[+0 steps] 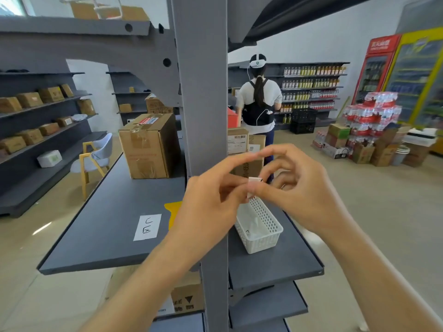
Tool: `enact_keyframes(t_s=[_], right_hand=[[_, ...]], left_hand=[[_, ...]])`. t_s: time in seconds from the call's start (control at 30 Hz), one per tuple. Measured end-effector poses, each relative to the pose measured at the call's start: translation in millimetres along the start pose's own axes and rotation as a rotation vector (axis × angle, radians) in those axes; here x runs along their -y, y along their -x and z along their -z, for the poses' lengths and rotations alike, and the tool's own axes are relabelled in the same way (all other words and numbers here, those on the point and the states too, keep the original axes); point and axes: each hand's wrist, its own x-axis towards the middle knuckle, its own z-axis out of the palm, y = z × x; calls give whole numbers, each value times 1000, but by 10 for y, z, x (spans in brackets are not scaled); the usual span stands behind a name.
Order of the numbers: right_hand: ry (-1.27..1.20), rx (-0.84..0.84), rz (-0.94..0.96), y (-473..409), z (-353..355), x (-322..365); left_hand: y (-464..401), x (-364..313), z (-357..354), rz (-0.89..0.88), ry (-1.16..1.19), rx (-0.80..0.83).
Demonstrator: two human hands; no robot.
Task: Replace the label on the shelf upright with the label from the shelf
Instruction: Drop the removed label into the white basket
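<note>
A grey shelf upright [202,92] rises through the middle of the view. In front of it, at shelf height, my left hand [211,207] and my right hand [299,188] meet and pinch a small white label [253,185] between their fingertips. The label is crumpled or folded, and its writing is hidden. On the dark shelf [103,226] to the left lies a flat white label with handwritten marks [147,227]. No label shows on the visible part of the upright.
A white perforated basket [262,226] holding paper scraps sits on the shelf just below my hands. A yellow shape [173,208] lies beside the upright, a taped cardboard box [149,146] stands behind. A person with a headset [259,101] stands in the aisle beyond.
</note>
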Motion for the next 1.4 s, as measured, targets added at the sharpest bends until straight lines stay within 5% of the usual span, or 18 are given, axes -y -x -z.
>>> enact_keyframes(t_s=[0.2,0.4,0.57,0.7,1.0,1.4], right_hand=[[88,59,-212,32,291,-370],[79,30,-269,97,470,-782],[98,-37,-350,60,365,-1174],[226,89,-390,-130,173,-1582],[272,366,-477,-294,-219,-2209],[-31,11,-336,-62,342,-1429]], left_hand=[[-113,124,-444,-44,-83,-4],[-291,278,-796,-14,-120,171],[-458,558,-1087,229,-287,186],[-589,912,-1272,386,-474,57],[-548,1272,-1367,580,-365,-65],[-328,712,-1262,295,-175,-163]])
